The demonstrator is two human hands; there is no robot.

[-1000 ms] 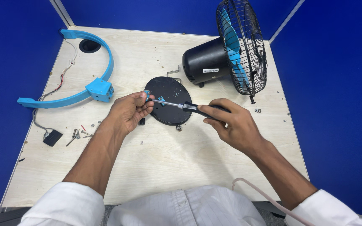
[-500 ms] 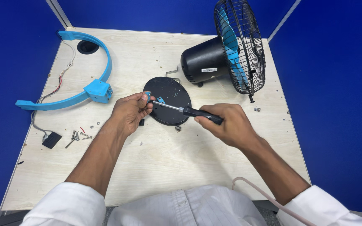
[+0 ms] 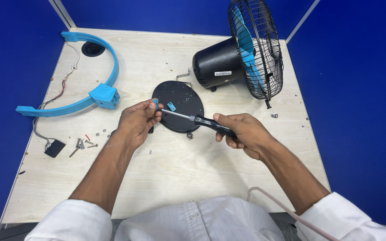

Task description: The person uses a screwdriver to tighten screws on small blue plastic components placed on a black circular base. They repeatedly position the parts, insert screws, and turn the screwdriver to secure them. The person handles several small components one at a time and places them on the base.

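Right hand (image 3: 242, 131) gripping screwdriver (image 3: 193, 118), left hand (image 3: 137, 121) pinching tip

Two bare hands are seen: the left hand (image 3: 137, 122) and the right hand (image 3: 242, 131). One black-handled screwdriver (image 3: 199, 120), one black round plastic base plate (image 3: 178, 106), one black fan motor with wire cage (image 3: 237, 58), one curved blue plastic bracket (image 3: 90, 96) and one small black box on wires (image 3: 52, 148) are counted. Several loose metal screws (image 3: 82, 145) are seen; their number cannot be told.

Tabletop's (image 3: 166, 178) near edge lies open; fan (image 3: 242, 58) blocks the far right corner, blue bracket (image 3: 90, 85) the far left
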